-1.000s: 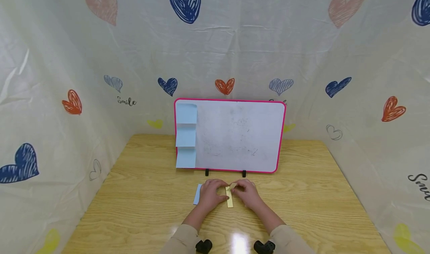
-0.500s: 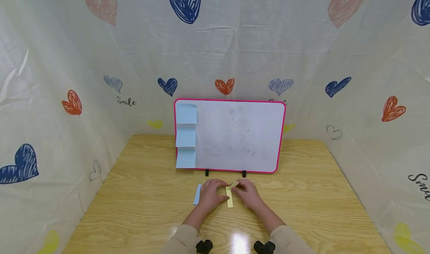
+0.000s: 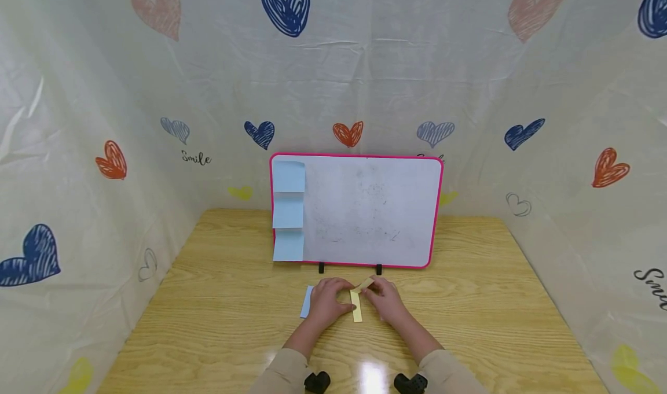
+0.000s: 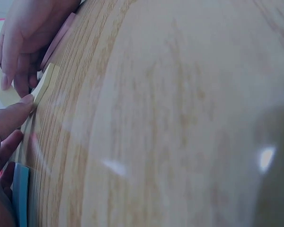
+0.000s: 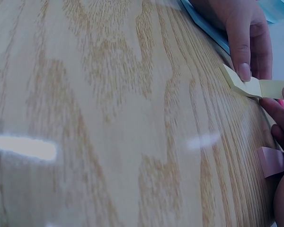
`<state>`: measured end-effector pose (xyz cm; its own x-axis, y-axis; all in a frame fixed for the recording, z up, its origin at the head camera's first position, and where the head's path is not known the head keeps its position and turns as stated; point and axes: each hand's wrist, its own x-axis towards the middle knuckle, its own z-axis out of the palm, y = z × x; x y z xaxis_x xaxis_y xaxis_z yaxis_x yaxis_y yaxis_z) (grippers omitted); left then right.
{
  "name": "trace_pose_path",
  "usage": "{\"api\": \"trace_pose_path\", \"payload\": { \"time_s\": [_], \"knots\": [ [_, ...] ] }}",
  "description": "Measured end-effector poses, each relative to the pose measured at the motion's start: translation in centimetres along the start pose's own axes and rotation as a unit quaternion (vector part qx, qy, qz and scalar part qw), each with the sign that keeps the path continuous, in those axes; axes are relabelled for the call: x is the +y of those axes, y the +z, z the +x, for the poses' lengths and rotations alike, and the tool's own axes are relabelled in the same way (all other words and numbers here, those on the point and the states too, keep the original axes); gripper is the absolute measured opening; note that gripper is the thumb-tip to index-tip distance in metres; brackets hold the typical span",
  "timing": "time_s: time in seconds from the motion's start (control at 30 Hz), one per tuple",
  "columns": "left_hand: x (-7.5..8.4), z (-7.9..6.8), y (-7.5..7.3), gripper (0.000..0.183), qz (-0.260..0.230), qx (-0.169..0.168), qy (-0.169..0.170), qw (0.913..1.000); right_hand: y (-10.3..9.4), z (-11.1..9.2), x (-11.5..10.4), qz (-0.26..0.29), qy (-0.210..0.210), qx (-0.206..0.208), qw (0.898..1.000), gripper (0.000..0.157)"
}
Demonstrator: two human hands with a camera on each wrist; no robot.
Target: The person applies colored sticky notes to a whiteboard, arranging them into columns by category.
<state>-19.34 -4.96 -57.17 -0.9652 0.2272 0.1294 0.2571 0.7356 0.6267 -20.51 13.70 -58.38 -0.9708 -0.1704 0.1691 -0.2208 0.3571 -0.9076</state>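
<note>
A narrow yellow sticky note pad (image 3: pixel 356 313) lies on the table in front of the whiteboard. My left hand (image 3: pixel 326 300) holds the pad between thumb and fingers; in the right wrist view its thumb (image 5: pixel 244 71) presses on the yellow paper. My right hand (image 3: pixel 384 299) pinches the far part of the top yellow note (image 3: pixel 364 284), which is bent up and slants to the right. Partly under my left hand is a blue sticky note pad (image 3: pixel 305 302). Close by my right hand stands a pink pad (image 5: pixel 273 161), mostly hidden in the head view.
A pink-framed whiteboard (image 3: pixel 370 212) stands on black feet (image 3: pixel 378 269) behind my hands. Several blue sticky notes (image 3: pixel 289 211) run down its left side. A heart-printed curtain (image 3: pixel 396 87) surrounds the wooden table (image 3: pixel 484 301) at the back and sides.
The top yellow note has been lifted further, its raised end moving up and to the right with my right fingers. My left hand stays in place on the pad.
</note>
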Motion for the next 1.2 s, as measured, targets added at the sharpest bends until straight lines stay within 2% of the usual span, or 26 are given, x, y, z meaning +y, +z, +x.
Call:
{"api": "trace_pose_path", "payload": {
  "time_s": [0.33,0.5,1.03,1.2],
  "knots": [
    [-0.01,0.02,0.0,0.039,0.001,-0.002,-0.002,1.0,-0.06,0.02,-0.01,0.046,0.012,-0.012,0.999,0.01],
    [-0.05,0.05,0.04,0.04,0.0,-0.003,-0.003,1.0,-0.15,-0.09,-0.28,0.044,0.022,-0.013,0.999,0.012],
    [0.16,0.12,-0.12,0.039,-0.008,-0.003,-0.003,1.0,-0.58,-0.06,0.07,0.033,0.01,-0.025,0.999,0.013],
    [0.03,0.05,-0.16,0.042,-0.006,-0.006,-0.002,1.0,-0.73,-0.13,-0.22,0.05,0.033,-0.01,0.998,0.014]
  ]
}}
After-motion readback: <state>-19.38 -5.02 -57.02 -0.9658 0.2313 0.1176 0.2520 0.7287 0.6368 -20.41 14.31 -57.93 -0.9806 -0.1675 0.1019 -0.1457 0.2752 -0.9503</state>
